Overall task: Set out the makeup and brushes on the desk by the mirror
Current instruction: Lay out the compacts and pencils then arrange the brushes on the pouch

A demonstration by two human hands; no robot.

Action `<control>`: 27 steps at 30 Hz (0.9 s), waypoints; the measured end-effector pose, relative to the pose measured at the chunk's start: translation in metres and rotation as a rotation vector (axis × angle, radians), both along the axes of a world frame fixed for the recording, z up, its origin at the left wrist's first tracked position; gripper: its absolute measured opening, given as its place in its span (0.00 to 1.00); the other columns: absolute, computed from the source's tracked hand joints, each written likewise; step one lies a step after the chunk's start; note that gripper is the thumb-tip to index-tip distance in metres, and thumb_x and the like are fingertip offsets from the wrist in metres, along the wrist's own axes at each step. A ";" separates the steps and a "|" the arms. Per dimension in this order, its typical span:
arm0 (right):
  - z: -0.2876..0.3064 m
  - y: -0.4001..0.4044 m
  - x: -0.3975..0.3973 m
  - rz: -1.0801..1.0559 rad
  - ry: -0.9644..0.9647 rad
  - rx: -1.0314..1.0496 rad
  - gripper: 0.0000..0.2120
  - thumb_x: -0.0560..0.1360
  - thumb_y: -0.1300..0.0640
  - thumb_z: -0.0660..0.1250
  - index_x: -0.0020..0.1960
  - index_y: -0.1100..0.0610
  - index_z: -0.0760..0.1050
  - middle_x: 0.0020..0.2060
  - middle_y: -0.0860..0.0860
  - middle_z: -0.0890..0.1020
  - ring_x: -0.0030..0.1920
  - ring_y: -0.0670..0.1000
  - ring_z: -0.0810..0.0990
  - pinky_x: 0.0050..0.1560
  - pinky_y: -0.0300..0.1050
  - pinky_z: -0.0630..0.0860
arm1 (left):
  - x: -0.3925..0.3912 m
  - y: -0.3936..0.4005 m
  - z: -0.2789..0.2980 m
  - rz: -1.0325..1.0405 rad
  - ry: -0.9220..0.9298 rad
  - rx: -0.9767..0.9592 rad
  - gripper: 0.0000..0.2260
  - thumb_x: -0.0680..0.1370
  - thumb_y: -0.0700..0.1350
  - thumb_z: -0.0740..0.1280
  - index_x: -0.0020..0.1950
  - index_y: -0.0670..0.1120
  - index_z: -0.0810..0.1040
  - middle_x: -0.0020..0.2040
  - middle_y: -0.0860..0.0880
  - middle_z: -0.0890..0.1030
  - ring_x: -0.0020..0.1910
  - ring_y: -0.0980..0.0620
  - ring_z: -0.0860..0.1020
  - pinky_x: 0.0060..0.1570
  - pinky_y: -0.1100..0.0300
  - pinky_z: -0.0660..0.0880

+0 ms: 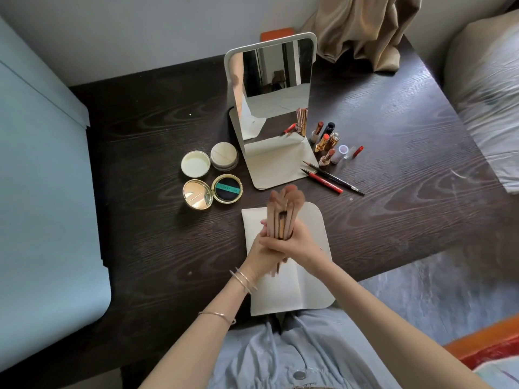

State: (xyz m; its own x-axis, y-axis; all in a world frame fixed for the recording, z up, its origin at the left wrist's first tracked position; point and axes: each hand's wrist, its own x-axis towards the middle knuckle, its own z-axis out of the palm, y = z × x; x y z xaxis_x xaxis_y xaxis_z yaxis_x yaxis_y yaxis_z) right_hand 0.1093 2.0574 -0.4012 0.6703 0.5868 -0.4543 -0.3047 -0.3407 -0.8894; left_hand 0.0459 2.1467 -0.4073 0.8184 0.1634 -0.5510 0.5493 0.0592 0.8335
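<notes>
A bundle of pink-handled makeup brushes (283, 209) is clasped upright between my left hand (262, 254) and my right hand (295, 242), bristles pointing toward the mirror (276, 88). Both hands hover over a cream pouch (311, 276) lying flat on the dark wooden desk (154, 234). Left of the mirror's base sit an open gold compact (212, 192), a powder jar (224, 156) and its lid (195, 163). Right of the base stand several lipsticks (328, 144); a red pencil (323, 181) and a black pencil (337, 178) lie in front of them.
A beige curtain (362, 32) hangs at the back right corner. A bed with pale bedding (488, 108) borders the desk's right edge. A light blue cabinet (42, 192) flanks the left side. An orange object (276, 35) stands behind the mirror.
</notes>
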 end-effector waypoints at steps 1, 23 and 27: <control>0.002 -0.002 0.005 0.083 0.044 0.033 0.22 0.64 0.56 0.77 0.55 0.59 0.75 0.50 0.53 0.82 0.53 0.51 0.81 0.48 0.36 0.78 | -0.003 0.002 0.001 -0.032 -0.003 0.045 0.09 0.73 0.39 0.65 0.42 0.53 0.70 0.32 0.57 0.76 0.27 0.66 0.76 0.30 0.71 0.74; -0.029 -0.008 0.061 0.545 -0.488 -0.769 0.17 0.71 0.44 0.70 0.46 0.56 0.71 0.49 0.52 0.68 0.55 0.54 0.66 0.54 0.50 0.71 | -0.087 0.041 -0.024 0.313 0.161 0.061 0.06 0.74 0.32 0.67 0.38 0.40 0.76 0.26 0.50 0.75 0.23 0.54 0.71 0.27 0.61 0.72; -0.025 -0.022 0.054 0.537 -0.459 -0.764 0.14 0.76 0.47 0.64 0.43 0.55 0.62 0.39 0.50 0.71 0.43 0.54 0.70 0.40 0.46 0.65 | -0.081 0.036 -0.027 0.281 0.184 0.068 0.04 0.74 0.33 0.67 0.41 0.40 0.76 0.28 0.48 0.76 0.23 0.54 0.71 0.27 0.61 0.72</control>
